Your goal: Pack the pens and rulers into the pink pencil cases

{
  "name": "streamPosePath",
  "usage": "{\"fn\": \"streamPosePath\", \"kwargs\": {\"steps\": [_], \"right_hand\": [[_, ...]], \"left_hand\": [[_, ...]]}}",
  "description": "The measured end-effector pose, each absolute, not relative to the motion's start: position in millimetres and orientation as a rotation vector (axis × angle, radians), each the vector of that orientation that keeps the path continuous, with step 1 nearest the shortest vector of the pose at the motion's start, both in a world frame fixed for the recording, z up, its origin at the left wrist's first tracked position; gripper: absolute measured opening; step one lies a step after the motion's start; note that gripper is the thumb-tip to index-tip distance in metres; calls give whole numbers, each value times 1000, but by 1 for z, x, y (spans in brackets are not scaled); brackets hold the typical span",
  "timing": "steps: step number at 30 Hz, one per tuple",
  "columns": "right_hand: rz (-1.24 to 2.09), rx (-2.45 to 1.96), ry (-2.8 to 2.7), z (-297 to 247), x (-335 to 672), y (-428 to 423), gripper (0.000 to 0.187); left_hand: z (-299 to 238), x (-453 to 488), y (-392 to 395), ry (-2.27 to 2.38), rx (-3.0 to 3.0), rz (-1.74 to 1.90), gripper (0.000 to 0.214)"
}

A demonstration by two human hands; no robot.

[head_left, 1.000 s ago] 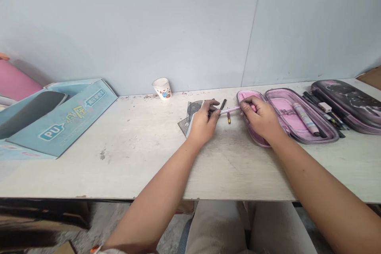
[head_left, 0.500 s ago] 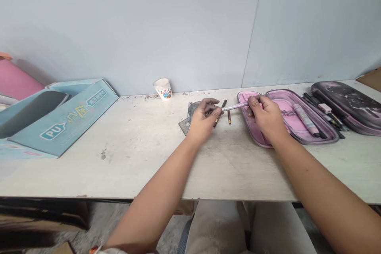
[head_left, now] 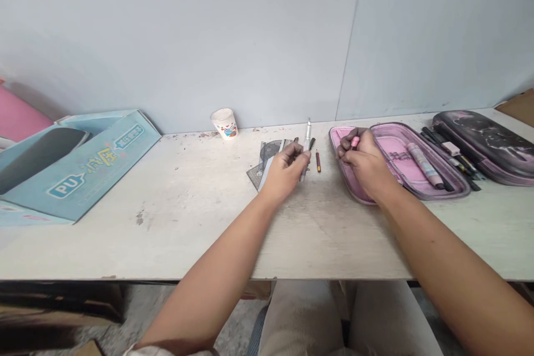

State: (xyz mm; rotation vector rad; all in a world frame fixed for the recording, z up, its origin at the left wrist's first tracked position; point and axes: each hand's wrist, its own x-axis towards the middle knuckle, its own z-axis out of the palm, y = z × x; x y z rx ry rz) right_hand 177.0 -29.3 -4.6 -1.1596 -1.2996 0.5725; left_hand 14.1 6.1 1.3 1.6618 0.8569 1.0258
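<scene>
My left hand (head_left: 287, 166) pinches a slim silver-and-clear pen (head_left: 307, 132) between thumb and fingers. The pen stands nearly upright, its narrow end pointing away. My right hand (head_left: 362, 157) is closed around a small pink piece (head_left: 355, 142), perhaps a cap; it shows only in part. It hovers over the left half of an open pink pencil case (head_left: 377, 132). A thick pastel marker-like tube (head_left: 423, 164) lies in the case's right half. Close to my left hand are transparent rulers (head_left: 255, 176), partly hidden, and a short dark red pencil (head_left: 318, 161).
A closed dark pencil case (head_left: 488, 144) rests at the right, with several black pens and a white eraser (head_left: 451, 148) beside it. A paper cup (head_left: 224, 124) stands by the wall. At the left sits a blue cardboard box (head_left: 100, 178). The table's front edge (head_left: 334, 278) is near me.
The pen, earlier held level between both hands, now points upward in my left hand alone. My right hand has come off it and curled around the pink piece.
</scene>
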Motion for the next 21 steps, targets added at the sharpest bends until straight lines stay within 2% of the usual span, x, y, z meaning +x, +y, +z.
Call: {"fn": "streamPosePath", "kwargs": {"steps": [4, 10, 15, 18, 21], "right_hand": [[716, -911, -1058, -3, 177, -24, 30], [693, -830, -828, 7, 182, -24, 24], [766, -827, -860, 4, 182, -23, 23], [884, -880, -943, 1, 177, -25, 28], [1010, -903, -1043, 3, 174, -30, 31]], "left_hand": [[3, 15, 0, 929, 2021, 875, 21], [5, 16, -3, 915, 2268, 766, 16], [4, 17, -3, 875, 2353, 727, 14], [5, 18, -4, 881, 2348, 741, 14], [7, 17, -5, 836, 2141, 767, 18]]}}
